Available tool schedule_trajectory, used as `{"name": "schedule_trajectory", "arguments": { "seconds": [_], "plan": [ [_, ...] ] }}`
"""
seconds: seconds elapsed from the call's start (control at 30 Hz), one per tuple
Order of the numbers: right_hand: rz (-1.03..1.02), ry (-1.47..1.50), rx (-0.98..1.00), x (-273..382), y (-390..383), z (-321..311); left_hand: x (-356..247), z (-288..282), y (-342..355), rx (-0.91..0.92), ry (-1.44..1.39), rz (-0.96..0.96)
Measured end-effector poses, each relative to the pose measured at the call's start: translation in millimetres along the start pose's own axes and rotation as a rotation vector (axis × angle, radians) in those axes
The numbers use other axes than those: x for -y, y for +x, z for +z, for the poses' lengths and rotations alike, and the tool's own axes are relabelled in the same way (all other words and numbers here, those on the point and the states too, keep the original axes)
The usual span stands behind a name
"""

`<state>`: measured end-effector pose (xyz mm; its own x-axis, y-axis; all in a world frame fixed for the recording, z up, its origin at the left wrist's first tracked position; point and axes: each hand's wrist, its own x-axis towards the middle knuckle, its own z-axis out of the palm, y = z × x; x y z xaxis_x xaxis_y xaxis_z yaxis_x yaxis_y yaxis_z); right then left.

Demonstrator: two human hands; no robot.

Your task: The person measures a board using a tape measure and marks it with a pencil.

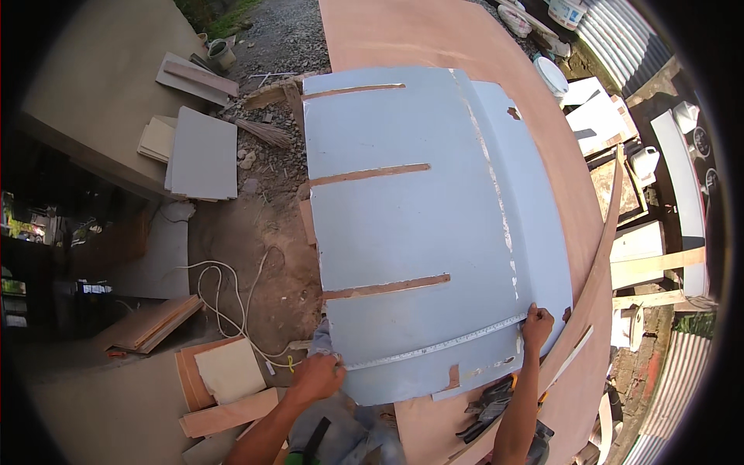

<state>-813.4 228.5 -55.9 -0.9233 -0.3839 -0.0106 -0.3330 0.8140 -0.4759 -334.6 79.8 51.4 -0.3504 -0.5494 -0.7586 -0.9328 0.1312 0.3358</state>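
Observation:
A light-blue painted panel (395, 232) with three long slots along its left side lies on a large sheet of plywood (418, 31). Across the panel's near part runs a white measuring tape (434, 346), stretched between my two hands. My left hand (319, 377) is closed on the tape at the panel's left edge. Toward the panel's right side, my right hand (536, 325) pinches the tape against the blue surface. What lies inside either palm is hidden.
A black tool with orange parts (492, 403) lies by my right forearm. Along the right runs a long wooden strip (604, 256). A pale cable (244, 302) loops on the dirt at left, near stacked board offcuts (229, 372). Grey boards (203, 155) lean against the wall.

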Motion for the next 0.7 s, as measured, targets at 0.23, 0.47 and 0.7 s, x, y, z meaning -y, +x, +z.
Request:
{"name": "schedule_trajectory", "arguments": {
  "seconds": [0.23, 0.47, 0.7],
  "plan": [
    [0.091, 0.117, 0.086, 18.7, -12.4, -10.5, -6.5, -2.4, -2.3, 0.022, 0.035, -0.051],
    [-0.035, 0.027, -0.006, 31.4, -1.5, -0.3, -0.5, -35.4, 0.8, -0.083, 0.074, -0.094],
    [0.055, 0.047, 0.034, 30.4, -12.4, -7.5, 18.7, -7.6, 11.6, -0.115, 0.109, 0.001]
  ]
}}
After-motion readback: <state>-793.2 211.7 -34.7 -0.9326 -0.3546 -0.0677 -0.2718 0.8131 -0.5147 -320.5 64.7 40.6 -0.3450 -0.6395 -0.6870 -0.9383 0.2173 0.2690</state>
